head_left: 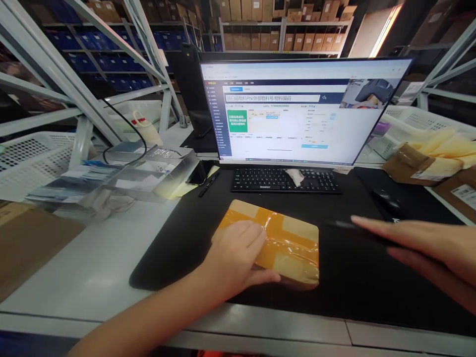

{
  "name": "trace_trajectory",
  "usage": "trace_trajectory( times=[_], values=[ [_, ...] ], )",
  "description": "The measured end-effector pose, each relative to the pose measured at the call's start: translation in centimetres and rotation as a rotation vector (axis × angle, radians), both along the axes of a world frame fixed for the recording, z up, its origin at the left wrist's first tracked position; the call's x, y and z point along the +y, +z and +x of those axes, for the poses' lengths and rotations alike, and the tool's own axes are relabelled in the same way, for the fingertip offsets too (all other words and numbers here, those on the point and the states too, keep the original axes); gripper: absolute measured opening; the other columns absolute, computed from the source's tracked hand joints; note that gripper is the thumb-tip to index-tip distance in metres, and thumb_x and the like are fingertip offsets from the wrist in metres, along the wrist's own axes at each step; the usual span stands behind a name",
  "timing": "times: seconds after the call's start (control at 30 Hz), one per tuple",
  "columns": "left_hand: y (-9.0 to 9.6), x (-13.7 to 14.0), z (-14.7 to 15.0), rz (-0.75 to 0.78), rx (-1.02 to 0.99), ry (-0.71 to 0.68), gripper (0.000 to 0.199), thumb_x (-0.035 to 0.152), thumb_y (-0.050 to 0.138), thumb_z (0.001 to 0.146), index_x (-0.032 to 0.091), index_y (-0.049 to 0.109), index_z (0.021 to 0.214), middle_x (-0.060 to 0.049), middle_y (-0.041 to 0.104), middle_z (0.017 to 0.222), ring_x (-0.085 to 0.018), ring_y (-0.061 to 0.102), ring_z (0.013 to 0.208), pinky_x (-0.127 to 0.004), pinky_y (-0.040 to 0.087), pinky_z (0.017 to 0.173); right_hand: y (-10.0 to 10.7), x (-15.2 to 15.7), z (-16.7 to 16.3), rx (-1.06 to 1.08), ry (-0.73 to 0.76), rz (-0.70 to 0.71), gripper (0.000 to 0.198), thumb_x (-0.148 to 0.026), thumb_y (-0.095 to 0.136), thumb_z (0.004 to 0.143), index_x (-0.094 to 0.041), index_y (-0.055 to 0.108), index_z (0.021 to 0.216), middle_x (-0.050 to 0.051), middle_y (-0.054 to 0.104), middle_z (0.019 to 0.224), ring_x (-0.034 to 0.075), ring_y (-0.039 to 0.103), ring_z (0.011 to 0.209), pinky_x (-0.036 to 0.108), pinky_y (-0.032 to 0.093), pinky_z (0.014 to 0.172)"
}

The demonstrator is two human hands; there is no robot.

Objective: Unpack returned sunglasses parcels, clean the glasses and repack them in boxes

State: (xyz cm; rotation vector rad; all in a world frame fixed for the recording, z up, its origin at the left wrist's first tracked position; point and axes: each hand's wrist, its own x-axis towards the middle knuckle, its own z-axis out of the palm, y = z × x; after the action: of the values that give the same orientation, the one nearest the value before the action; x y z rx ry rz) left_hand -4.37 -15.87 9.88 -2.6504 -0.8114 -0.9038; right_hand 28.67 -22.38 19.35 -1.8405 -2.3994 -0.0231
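A small cardboard box (286, 243) sealed with shiny orange-brown tape lies on the black desk mat (178, 238). My left hand (238, 253) grips it on its left side, fingers bent over the top and thumb along the front edge. To the right of the box, and apart from it, my right hand (420, 243) is closed around a slim, dark, knife-like tool (344, 225). The tool's tip points left toward the box. Motion blurs it, and much of its handle is hidden by the fingers.
Behind the box stand a black keyboard (260, 181) with a crumpled white scrap (295, 177) on it and a lit monitor (275, 129). A mouse (386, 201) and opened cartons (412, 163) are at right. A pen (208, 184), phone (198, 172) and clear trays (148, 173) lie left.
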Motion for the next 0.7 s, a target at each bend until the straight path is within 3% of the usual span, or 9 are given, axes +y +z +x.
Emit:
trace_trajectory(
  times=[0.07, 0.17, 0.23, 0.37, 0.47, 0.7],
  values=[
    [0.5, 0.1, 0.2, -0.087, 0.048, 0.000, 0.066, 0.076, 0.052, 0.085, 0.012, 0.065, 0.096, -0.013, 0.068, 0.092, -0.028, 0.064, 0.083, -0.043, 0.055, 0.073, -0.5, 2.5, -1.7, 0.144, 0.010, -0.014, 0.050, -0.040, 0.041, 0.099, -0.036, 0.047, 0.148, 0.005, 0.065, 0.128, 0.025, 0.066, 0.107, 0.040, 0.054, 0.090],
    [1.9, 0.3, 0.8, -0.318, 0.179, 0.104, 0.066, 0.079, 0.068, 0.068, 0.017, 0.061, 0.089, -0.009, 0.065, 0.091, -0.028, 0.060, 0.082, -0.045, 0.052, 0.073, -3.4, 6.5, -4.9, 0.425, 0.077, -0.110, 0.073, -0.052, 0.061, 0.088, -0.024, 0.041, 0.152, 0.009, 0.067, 0.116, 0.022, 0.066, 0.092, 0.036, 0.056, 0.080],
    [2.9, 0.5, 1.4, -0.453, 0.228, 0.158, 0.068, 0.079, 0.074, 0.059, 0.019, 0.059, 0.088, -0.007, 0.063, 0.093, -0.029, 0.058, 0.085, -0.046, 0.050, 0.076, -5.8, 8.4, -6.6, 0.534, 0.079, -0.212, 0.085, -0.054, 0.071, 0.079, -0.023, 0.040, 0.152, 0.008, 0.066, 0.114, 0.023, 0.064, 0.095, 0.038, 0.055, 0.083],
    [3.8, 1.1, 2.1, -0.565, 0.227, 0.171, 0.070, 0.078, 0.076, 0.052, 0.020, 0.058, 0.086, -0.007, 0.061, 0.096, -0.029, 0.056, 0.090, -0.046, 0.048, 0.080, -9.4, 9.9, -7.7, 0.880, 0.097, -0.482, 0.087, -0.057, 0.077, 0.072, -0.020, 0.046, 0.144, 0.009, 0.064, 0.119, 0.024, 0.063, 0.104, 0.040, 0.053, 0.090],
    [4.0, 1.4, 2.2, -0.593, 0.244, 0.170, 0.068, 0.077, 0.077, 0.050, 0.021, 0.057, 0.082, -0.005, 0.061, 0.092, -0.028, 0.055, 0.085, -0.044, 0.046, 0.076, -10.1, 9.7, -7.5, 1.044, 0.076, -0.523, 0.087, -0.057, 0.080, 0.069, -0.020, 0.047, 0.141, 0.009, 0.062, 0.123, 0.025, 0.062, 0.108, 0.041, 0.052, 0.093],
    [3.3, 1.2, 1.9, -0.500, 0.236, 0.116, 0.063, 0.072, 0.083, 0.047, 0.020, 0.055, 0.068, -0.002, 0.057, 0.077, -0.021, 0.052, 0.072, -0.035, 0.042, 0.064, -9.5, 9.4, -7.7, 1.138, 0.044, -0.619, 0.081, -0.049, 0.082, 0.067, -0.020, 0.051, 0.136, 0.007, 0.065, 0.120, 0.025, 0.061, 0.109, 0.039, 0.050, 0.094]
  ],
)
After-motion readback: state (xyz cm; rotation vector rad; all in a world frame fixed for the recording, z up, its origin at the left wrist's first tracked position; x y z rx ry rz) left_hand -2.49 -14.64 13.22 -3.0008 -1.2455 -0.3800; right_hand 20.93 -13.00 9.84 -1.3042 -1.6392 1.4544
